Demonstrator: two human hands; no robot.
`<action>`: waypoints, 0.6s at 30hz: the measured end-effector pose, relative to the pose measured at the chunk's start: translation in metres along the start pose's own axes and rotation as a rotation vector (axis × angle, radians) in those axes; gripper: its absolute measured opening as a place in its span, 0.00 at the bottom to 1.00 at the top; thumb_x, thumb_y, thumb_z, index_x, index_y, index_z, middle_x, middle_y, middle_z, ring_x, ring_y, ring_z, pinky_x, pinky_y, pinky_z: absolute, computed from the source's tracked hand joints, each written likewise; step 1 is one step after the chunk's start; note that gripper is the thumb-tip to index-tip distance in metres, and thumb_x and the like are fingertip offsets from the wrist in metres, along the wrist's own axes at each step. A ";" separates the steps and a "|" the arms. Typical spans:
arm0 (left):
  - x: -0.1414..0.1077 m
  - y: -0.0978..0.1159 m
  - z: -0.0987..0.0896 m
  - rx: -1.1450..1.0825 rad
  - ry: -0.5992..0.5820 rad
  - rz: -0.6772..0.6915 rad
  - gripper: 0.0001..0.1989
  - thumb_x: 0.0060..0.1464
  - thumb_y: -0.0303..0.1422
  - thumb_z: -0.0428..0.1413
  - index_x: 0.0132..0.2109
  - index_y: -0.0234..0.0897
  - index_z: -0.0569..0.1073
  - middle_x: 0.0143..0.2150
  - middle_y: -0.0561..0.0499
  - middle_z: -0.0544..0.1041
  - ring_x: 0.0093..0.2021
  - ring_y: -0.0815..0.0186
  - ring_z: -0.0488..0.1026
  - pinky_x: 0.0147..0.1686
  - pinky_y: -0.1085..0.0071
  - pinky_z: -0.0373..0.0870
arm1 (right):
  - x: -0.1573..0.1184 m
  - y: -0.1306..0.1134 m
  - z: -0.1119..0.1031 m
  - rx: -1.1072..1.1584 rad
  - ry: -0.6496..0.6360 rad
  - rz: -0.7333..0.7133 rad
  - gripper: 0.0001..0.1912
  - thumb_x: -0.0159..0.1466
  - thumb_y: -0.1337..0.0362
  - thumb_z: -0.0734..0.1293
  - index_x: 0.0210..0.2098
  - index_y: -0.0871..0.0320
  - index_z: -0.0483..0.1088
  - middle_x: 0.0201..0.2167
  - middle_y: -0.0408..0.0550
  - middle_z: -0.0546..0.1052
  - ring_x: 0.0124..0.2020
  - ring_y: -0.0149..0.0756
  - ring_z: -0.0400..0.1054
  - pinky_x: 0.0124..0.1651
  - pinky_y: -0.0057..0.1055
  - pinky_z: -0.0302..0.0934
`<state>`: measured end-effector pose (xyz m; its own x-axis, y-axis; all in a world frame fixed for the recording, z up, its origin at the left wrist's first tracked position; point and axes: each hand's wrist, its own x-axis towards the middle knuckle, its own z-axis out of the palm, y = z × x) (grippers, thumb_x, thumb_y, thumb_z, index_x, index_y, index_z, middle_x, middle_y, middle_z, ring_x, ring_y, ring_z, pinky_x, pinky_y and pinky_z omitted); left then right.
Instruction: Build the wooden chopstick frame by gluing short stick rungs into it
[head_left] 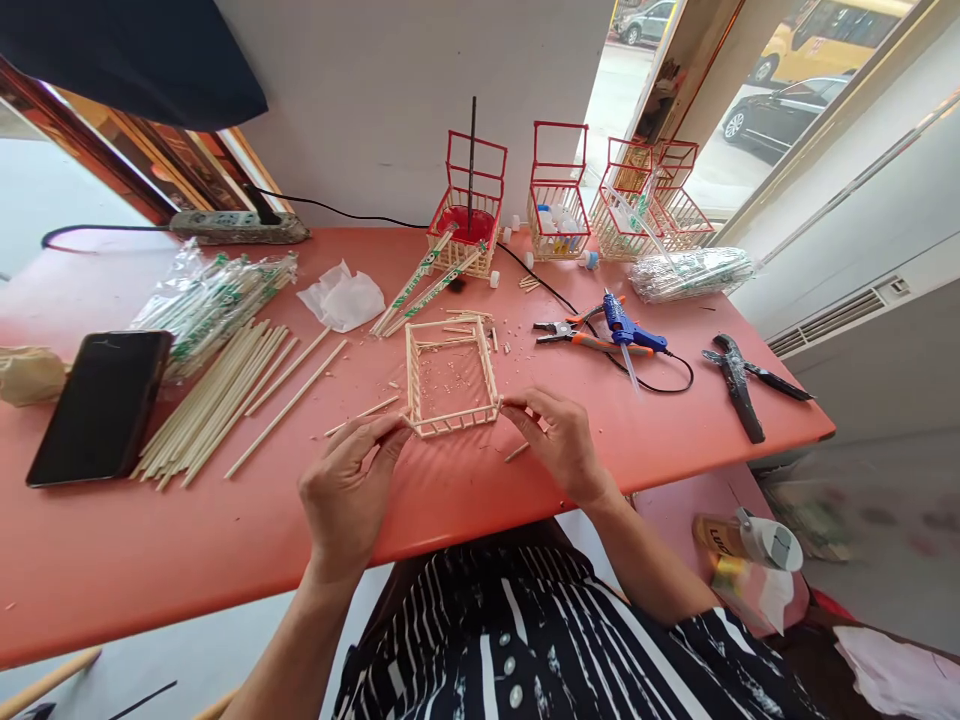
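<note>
The left hand [346, 487] reaches up from 7 o'clock, wrist bent a little, back of the hand uppermost, with thumb and forefinger pinched together on the stick frame [457, 422] at its 7 o'clock corner. The right hand [561, 440] comes in from 4 o'clock, knuckles up, its thumb and fingertips nipped on the corner at 5 o'clock.

The frame stands on the bench [480, 515] between the two hands, near the edge closest to the person. It is a rectangle with slatted walls, the bench showing through its middle. Its long axis runs from 6 to 12 o'clock, tipped slightly toward 11, and a short end faces the person.

From the frame, loose sticks [217, 410] lie at 9 o'clock, the pliers [592, 340] and glue gun [626, 325] between 2 and 3, and a red-trimmed basket [465, 225] at 12.
</note>
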<state>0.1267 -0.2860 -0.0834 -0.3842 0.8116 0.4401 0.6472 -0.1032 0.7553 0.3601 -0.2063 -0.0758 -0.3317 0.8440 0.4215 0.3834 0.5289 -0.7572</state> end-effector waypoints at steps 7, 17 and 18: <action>0.000 -0.007 0.004 0.002 0.065 0.067 0.05 0.64 0.35 0.63 0.42 0.41 0.84 0.41 0.51 0.86 0.43 0.63 0.83 0.47 0.67 0.76 | 0.015 0.000 -0.007 0.008 -0.132 -0.070 0.05 0.73 0.67 0.69 0.41 0.57 0.79 0.35 0.45 0.80 0.35 0.32 0.73 0.39 0.26 0.65; 0.006 -0.011 0.003 -0.119 -0.009 0.024 0.04 0.62 0.32 0.64 0.43 0.42 0.85 0.42 0.53 0.86 0.43 0.64 0.83 0.48 0.69 0.77 | 0.019 -0.005 -0.008 -0.055 -0.156 -0.102 0.06 0.74 0.67 0.68 0.40 0.56 0.77 0.34 0.45 0.78 0.35 0.32 0.71 0.39 0.26 0.63; 0.007 -0.012 0.002 -0.128 -0.017 0.027 0.04 0.62 0.31 0.64 0.42 0.42 0.85 0.42 0.53 0.86 0.43 0.64 0.83 0.48 0.69 0.77 | 0.019 -0.005 -0.007 -0.057 -0.150 -0.107 0.06 0.74 0.67 0.68 0.39 0.56 0.76 0.34 0.45 0.78 0.35 0.32 0.71 0.38 0.26 0.63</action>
<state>0.1180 -0.2775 -0.0900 -0.3560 0.8168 0.4540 0.5676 -0.1969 0.7994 0.3580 -0.1923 -0.0600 -0.4968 0.7618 0.4158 0.3859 0.6230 -0.6804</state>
